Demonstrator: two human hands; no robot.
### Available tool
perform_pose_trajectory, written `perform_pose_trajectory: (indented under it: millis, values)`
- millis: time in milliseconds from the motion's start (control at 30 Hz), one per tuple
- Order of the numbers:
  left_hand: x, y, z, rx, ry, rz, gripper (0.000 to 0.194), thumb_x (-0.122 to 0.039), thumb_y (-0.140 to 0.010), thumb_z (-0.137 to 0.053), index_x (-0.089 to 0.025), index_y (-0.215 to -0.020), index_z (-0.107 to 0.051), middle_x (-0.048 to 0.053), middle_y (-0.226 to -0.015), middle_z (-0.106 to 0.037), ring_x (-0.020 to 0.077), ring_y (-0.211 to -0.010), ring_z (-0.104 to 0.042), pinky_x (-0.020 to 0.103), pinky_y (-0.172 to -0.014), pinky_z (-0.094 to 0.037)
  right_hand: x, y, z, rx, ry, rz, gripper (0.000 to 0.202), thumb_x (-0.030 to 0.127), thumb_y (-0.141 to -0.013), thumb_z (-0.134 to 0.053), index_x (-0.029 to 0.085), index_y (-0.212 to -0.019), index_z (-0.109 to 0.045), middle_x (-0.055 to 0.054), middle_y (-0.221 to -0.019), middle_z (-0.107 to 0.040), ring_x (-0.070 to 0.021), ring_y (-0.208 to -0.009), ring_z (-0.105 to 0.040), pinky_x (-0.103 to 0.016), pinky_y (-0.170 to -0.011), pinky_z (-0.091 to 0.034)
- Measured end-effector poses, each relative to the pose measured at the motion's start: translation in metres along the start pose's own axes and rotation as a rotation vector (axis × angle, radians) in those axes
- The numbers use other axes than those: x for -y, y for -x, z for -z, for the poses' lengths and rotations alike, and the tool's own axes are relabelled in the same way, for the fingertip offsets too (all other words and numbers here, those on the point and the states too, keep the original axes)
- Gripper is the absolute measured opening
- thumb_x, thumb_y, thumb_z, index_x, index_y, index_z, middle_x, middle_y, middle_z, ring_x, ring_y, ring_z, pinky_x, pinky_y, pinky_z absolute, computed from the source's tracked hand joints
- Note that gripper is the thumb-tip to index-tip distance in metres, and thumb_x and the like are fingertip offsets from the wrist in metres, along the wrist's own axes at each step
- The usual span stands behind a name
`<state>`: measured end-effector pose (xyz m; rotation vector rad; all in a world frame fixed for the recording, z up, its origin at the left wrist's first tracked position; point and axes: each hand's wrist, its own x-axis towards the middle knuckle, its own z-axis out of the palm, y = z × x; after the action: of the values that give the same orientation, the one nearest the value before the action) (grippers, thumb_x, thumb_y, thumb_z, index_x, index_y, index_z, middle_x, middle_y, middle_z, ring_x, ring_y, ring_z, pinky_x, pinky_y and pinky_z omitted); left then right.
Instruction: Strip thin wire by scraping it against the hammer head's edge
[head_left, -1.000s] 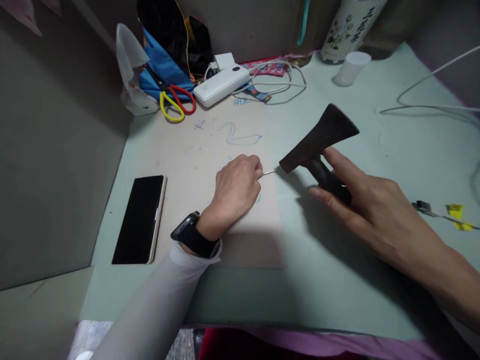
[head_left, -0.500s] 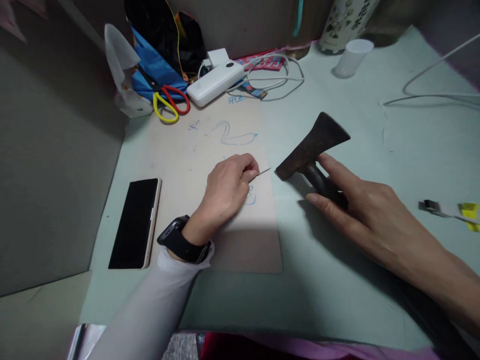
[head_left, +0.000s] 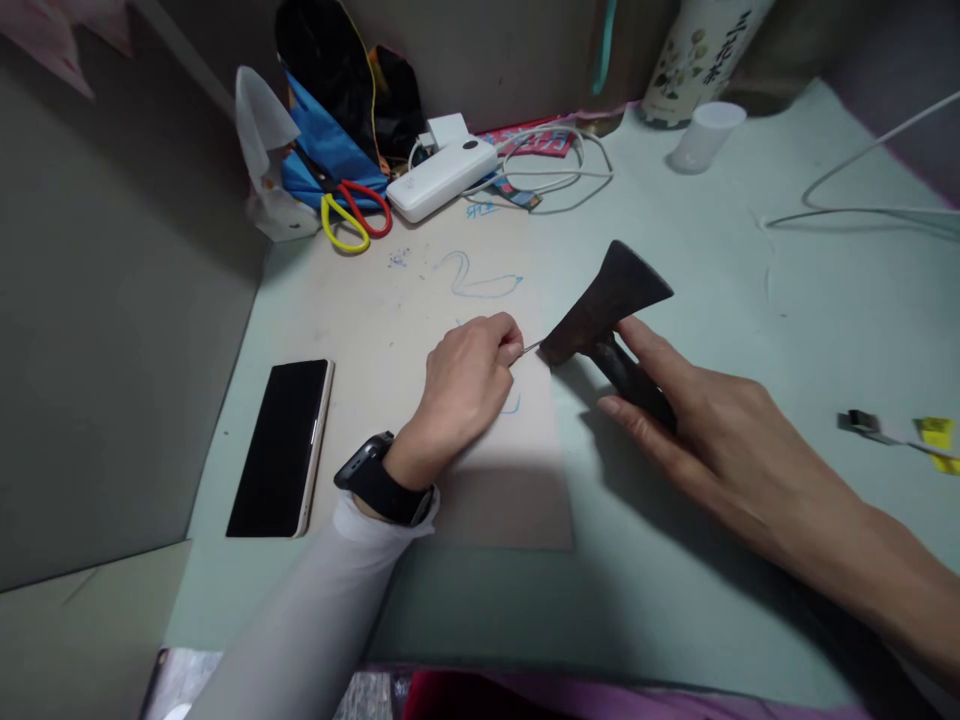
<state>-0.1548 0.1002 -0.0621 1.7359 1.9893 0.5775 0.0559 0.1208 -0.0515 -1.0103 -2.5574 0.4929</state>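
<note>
Indoors, grey-walled pale-green tabletop under axe

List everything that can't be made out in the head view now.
All in the head view:
- Thin metal rod: one end hidden by the left hand; its visible tip is too small to tell whether it touches the axe.
- Axe handle: partly hidden by the right hand.
- Blue marking: partly covered by the left hand.
- Printed bottle: top cut off by the upper edge.

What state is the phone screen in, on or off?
Off, by the look of it: the phone screen faces up, plain black, with nothing lit.
</note>
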Motion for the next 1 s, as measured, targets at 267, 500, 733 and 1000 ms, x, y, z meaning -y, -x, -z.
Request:
perform_pose_trajectory:
  millis: [267, 500, 733, 1000]
  values:
    - [-0.003, -0.002, 0.000, 0.018, -0.055, 0.024, 0.020, -0.014, -0.091, -0.047, -0.018, -0.086, -0.066, 0.005, -0.089, -0.070, 0.0207, -0.085, -0.059, 0.033, -0.074, -0.042, 0.006, -0.012, -0.005, 0.013, 0.015, 0.075, 0.057, 0.027, -0.097, -0.040, 0.004, -0.148, -0.036, -0.013, -0.093, -0.072, -0.0231, -0.074, -0.069, -0.030, -0.058, -0.051]
    - [-0.002, -0.002, -0.001, 0.023, -0.130, 0.015, 0.021, -0.014, -0.091, -0.045, -0.016, -0.089, -0.066, 0.008, -0.090, -0.069, 0.0216, -0.085, -0.060, 0.033, -0.074, -0.041, 0.005, -0.013, -0.011, -0.008, 0.044, 0.079, 0.056, 0.025, -0.097, -0.040, 0.002, -0.148, -0.036, -0.015, -0.093, -0.072, -0.0239, -0.072, -0.068, -0.032, -0.057, -0.051]
    - [-0.001, -0.004, -0.003, 0.022, -0.138, 0.010, 0.021, -0.011, -0.089, -0.044, -0.015, -0.085, -0.065, 0.008, -0.086, -0.069, 0.0214, -0.082, -0.059, 0.033, -0.071, -0.039, 0.009, -0.014, -0.018, 0.033, 0.016, 0.036, 0.057, 0.024, -0.096, -0.038, 0.006, -0.150, -0.033, -0.015, -0.096, -0.071, -0.0234, -0.072, -0.067, -0.032, -0.059, -0.050]
    - [0.001, -0.003, -0.002, -0.004, -0.003, 0.026, 0.020, -0.010, -0.089, -0.047, -0.014, -0.083, -0.066, 0.006, -0.082, -0.067, 0.0194, -0.078, -0.056, 0.032, -0.070, -0.036, 0.000, -0.018, -0.006, 0.068, -0.016, -0.120, 0.063, 0.032, -0.094, -0.038, 0.004, -0.149, -0.036, -0.014, -0.085, -0.070, -0.0267, -0.068, -0.064, -0.034, -0.058, -0.046]
